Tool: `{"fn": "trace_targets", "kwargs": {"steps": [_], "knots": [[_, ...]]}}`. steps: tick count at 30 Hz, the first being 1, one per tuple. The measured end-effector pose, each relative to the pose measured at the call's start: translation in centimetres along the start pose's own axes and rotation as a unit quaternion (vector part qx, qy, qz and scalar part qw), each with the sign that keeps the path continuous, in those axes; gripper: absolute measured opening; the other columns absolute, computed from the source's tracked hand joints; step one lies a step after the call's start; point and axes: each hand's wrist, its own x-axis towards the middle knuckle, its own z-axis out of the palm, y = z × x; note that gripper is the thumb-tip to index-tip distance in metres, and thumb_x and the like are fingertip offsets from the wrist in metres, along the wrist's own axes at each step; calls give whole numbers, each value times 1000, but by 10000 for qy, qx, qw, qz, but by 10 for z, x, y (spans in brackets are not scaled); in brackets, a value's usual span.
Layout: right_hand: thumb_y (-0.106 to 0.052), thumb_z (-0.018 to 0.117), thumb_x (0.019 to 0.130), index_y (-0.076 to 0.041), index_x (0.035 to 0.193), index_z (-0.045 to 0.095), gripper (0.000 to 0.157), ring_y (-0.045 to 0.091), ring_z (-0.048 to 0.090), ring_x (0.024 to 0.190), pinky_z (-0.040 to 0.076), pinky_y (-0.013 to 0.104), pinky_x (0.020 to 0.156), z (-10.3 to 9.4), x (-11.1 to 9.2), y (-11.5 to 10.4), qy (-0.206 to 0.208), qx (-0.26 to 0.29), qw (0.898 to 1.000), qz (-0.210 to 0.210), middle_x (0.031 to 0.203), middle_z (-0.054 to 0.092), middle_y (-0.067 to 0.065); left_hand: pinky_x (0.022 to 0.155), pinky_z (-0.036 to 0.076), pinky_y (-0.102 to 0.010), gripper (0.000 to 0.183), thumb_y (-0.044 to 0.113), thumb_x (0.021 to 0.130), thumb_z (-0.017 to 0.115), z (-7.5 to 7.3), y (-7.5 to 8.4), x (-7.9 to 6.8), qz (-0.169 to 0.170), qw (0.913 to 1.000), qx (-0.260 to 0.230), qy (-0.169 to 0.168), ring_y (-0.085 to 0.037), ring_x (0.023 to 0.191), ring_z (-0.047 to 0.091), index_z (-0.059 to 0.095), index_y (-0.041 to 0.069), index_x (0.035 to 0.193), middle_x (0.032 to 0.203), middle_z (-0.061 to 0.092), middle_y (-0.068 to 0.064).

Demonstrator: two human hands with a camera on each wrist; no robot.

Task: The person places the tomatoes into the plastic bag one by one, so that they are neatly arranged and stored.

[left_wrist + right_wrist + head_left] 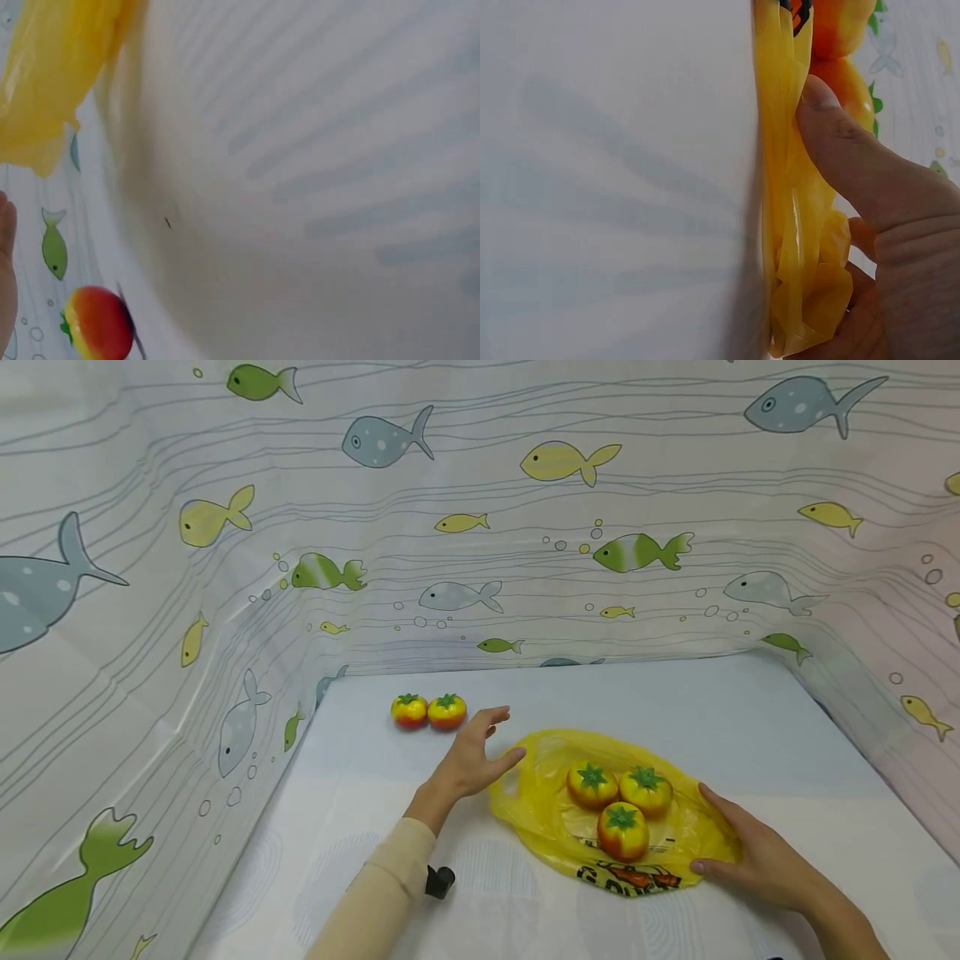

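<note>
A yellow plastic bag (551, 839) lies flattened on the table, with three red-and-yellow toy tomatoes (623, 832) grouped on its middle. At the bag's right end, my right hand (765, 856) holds the gathered plastic; in the right wrist view the thumb (855, 161) lies along one side of the yellow folds (799, 247) and the fingers are partly hidden behind them. My left hand (468, 760) is beside the bag's handle end, fingers spread and thumb pointing at the bag, holding nothing. Just beyond it sit two more toy tomatoes (447, 712), side by side.
The white table (360, 793) is bordered at the back and sides by a fish-patterned curtain (465, 560). A small black object (440, 882) shows beside the left sleeve (386, 885). Printed lettering (637, 878) marks the bag's near edge.
</note>
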Motion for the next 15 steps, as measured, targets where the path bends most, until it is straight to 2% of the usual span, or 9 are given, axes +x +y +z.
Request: {"fn": "trace_targets", "kwargs": {"steps": [3,6,12,15], "knots": [[-50,86,78,-10,163,27,111,60,38,136,35,77,103,0,0,1,3,-10,10000,-7,156,38,34,114,46,-39,70,34,95,74,-3,-7,-5,-192,9998,88,8,-21,138,50,43,10,152,148,52,-10],[-50,86,78,-10,163,27,111,60,38,136,35,77,103,0,-1,1,-6,-22,10000,16,156,38,34,111,49,-40,68,34,94,74,-6,-16,-8,-215,9995,202,140,-22,137,51,45,10,151,148,52,-10],[-50,86,79,-9,162,27,110,61,38,136,35,77,103,1,-1,-1,-38,-11,10000,50,155,37,34,106,52,-46,65,26,90,79,-15,-38,-15,-123,9978,221,612,-30,131,55,51,3,144,142,55,-16],[-49,86,79,-8,162,28,110,61,39,135,35,77,102,1,-1,-1,-13,-20,10000,13,155,38,34,108,50,-49,67,28,88,82,-23,-49,-19,-187,9956,283,874,-34,129,56,53,0,141,139,57,-18]]}}
